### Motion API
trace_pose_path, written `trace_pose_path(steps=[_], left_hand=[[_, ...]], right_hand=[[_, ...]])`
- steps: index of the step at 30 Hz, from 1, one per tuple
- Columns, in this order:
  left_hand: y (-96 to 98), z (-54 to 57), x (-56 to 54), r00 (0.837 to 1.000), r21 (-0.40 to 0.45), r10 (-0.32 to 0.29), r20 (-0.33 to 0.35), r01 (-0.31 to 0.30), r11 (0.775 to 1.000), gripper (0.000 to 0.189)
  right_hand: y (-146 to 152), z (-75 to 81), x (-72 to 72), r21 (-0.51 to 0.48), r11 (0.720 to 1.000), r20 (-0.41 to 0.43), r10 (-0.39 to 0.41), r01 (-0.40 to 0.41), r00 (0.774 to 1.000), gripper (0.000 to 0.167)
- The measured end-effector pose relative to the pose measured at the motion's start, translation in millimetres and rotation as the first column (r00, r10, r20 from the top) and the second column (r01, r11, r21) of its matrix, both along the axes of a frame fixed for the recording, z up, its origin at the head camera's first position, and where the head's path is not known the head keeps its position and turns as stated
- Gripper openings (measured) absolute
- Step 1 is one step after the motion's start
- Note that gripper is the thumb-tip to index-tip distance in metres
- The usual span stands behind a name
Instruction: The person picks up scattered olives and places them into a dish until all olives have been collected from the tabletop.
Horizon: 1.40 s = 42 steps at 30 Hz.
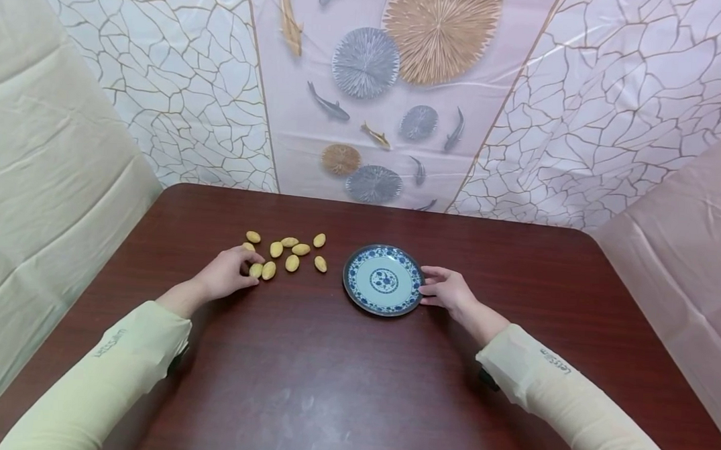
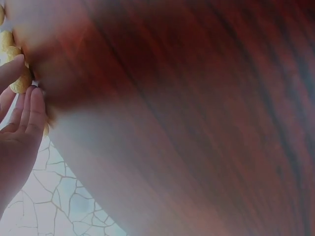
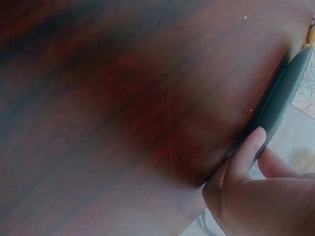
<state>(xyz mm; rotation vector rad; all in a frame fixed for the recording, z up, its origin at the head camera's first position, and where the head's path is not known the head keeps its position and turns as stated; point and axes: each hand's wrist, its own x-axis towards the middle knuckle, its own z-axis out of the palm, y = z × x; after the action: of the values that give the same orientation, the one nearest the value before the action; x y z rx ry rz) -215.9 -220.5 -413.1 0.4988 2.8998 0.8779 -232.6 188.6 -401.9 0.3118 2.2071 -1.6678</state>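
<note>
Several yellow, oval, rough-surfaced nut-like pieces (image 1: pixel 292 263) lie loosely scattered on the table, left of the plate. My left hand (image 1: pixel 228 273) reaches into their left side, thumb and fingers pinching one piece (image 1: pixel 256 270); another (image 1: pixel 268 270) lies right beside it. Seen from the left wrist, a piece (image 2: pixel 20 81) is between the thumb and fingertips. A round plate (image 1: pixel 384 280), pale blue with a blue floral border and dark rim, lies flat at the middle. My right hand (image 1: pixel 451 293) holds its right rim. In the right wrist view the thumb (image 3: pixel 253 140) rests against the plate's dark outer side (image 3: pixel 283 98).
The dark red-brown wooden table (image 1: pixel 329 378) has rounded far corners. Behind it hangs a patterned backdrop (image 1: pixel 364 144) with fish and round leaf shapes. Pale cloth hangings (image 1: pixel 42 191) stand along both sides.
</note>
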Motion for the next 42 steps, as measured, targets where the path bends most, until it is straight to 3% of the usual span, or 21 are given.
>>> trace_pose_path(steps=[11,18,33,42], left_hand=[[-1.6,2.8,-1.9,0.999,0.03,0.02,0.036,-0.021,0.999,0.035],[-0.7,8.8,-3.2,1.0,0.059,0.022,0.007,-0.022,0.998,0.036],[26.5,41.6,-10.5,0.999,0.124,-0.013,-0.044,0.018,0.992,0.04],[51.2,51.3,-14.4,0.999,0.186,-0.036,-0.016,0.039,0.982,0.04]], right_hand=[[-0.2,-0.5,-0.3,-0.008,1.0,0.001,0.004,-0.004,1.0,0.058],[0.2,1.1,0.0,0.013,1.0,0.014,0.003,-0.004,1.0,0.058],[1.0,1.2,-0.1,0.02,1.0,0.009,0.02,-0.02,1.0,0.058],[0.4,1.4,-0.7,0.024,1.0,0.014,0.014,-0.014,1.0,0.057]])
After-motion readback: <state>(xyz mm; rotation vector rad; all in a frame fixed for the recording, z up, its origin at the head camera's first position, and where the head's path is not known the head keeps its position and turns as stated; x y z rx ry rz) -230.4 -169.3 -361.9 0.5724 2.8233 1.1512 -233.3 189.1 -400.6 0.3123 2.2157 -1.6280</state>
